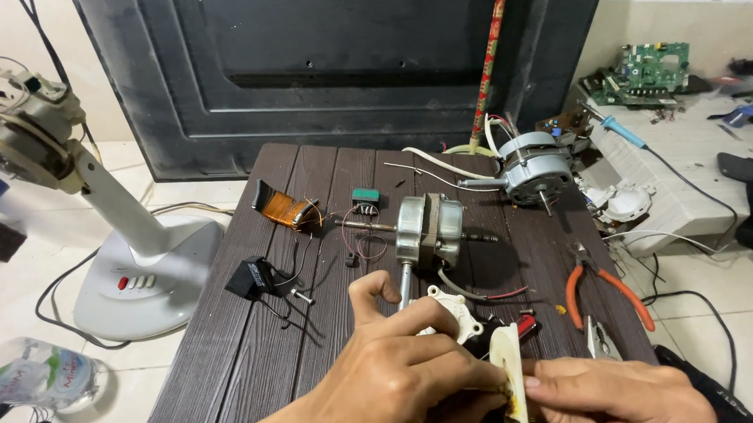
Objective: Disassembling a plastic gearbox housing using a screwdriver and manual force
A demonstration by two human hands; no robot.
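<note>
Both hands, left hand (390,374) and right hand (612,391), pinch a cream plastic piece (509,374) steady over the bench (256,357), motor (427,228) just beyond

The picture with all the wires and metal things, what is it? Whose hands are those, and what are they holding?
The picture comes from a camera worn on a person's head, looking down, so you see that person's own two hands. The left hand and the right hand pinch a small cream-coloured flat piece between their fingers, close to a white plastic part. They work over a dark wooden table. On it lie a round silver motor, a second grey motor with white wires, a small black box with wires, a little green part and orange-handled pliers. On the floor to the left stands the white base of a fan. A green circuit board lies far right.
</note>
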